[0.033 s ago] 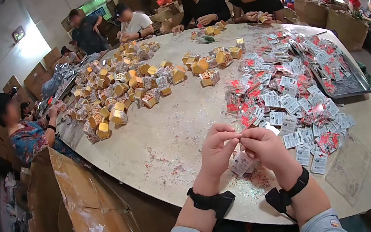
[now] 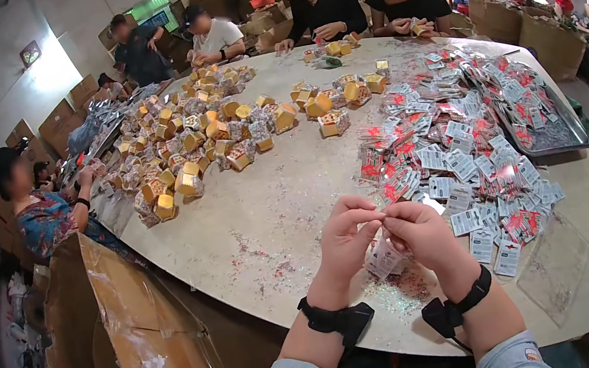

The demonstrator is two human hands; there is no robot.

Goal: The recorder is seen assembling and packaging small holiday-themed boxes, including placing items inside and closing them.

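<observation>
My left hand (image 2: 342, 240) and my right hand (image 2: 423, 232) meet over the near edge of the table, thumbs and fingertips pinched together. Between and below them hangs a small printed clear packet (image 2: 384, 261), its top edge apparently in both pinches. The fingers hide part of it, and its contents are too small to make out. Below the packet, glittery bits (image 2: 400, 293) lie scattered on the tabletop. Right of my right hand spreads a heap of small flat packets (image 2: 455, 156) with white labels and red parts.
A metal tray (image 2: 557, 144) holds more packets. A pile of yellow hexagonal boxes (image 2: 214, 131) covers the far left of the table (image 2: 273, 196). A clear plastic sheet (image 2: 557, 268) lies at right. An open cardboard box (image 2: 149, 320) stands at left. Several people work around the table.
</observation>
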